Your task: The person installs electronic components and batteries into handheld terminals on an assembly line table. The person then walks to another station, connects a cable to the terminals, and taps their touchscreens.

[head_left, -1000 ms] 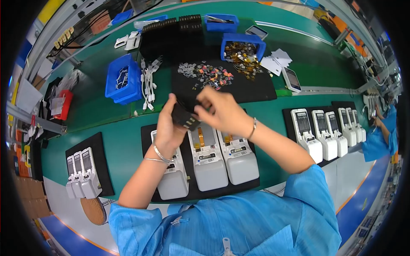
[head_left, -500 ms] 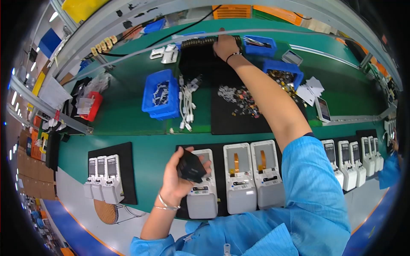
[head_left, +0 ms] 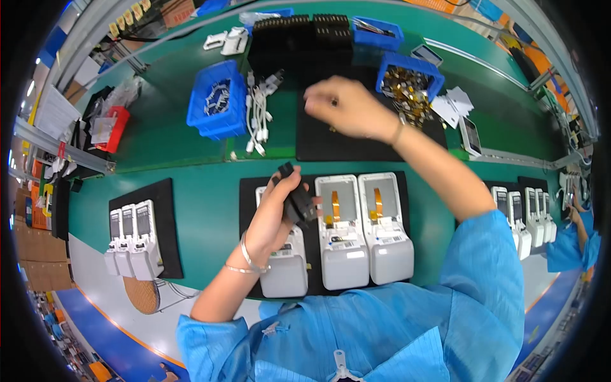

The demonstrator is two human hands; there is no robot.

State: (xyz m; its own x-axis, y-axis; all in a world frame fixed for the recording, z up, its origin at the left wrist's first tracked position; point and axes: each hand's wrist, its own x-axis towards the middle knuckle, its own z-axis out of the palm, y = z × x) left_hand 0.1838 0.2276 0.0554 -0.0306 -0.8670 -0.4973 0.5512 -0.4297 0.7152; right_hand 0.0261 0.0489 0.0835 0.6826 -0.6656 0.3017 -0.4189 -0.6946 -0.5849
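Observation:
My left hand is closed around a black block-like object, with a small black piece sticking up by the thumb. This hand is over the leftmost of three white-and-grey devices lying on a dark mat in front of me. My right hand is smeared by motion above the black mat at the back, its fingers bent. Whether anything is in it I cannot make out, and it hides much of the mat. The neighbouring devices show orange ribbon cables.
Behind stand black boxes with rows of contacts, a blue bin of small parts, white cables and a blue bin spilling small golden parts. More devices lie at left and right. A co-worker's arm shows at far right.
My right hand has come back from the black boxes to above the black mat. The left hand still holds a black object, now turned, with a small piece at its top. The view has shifted.

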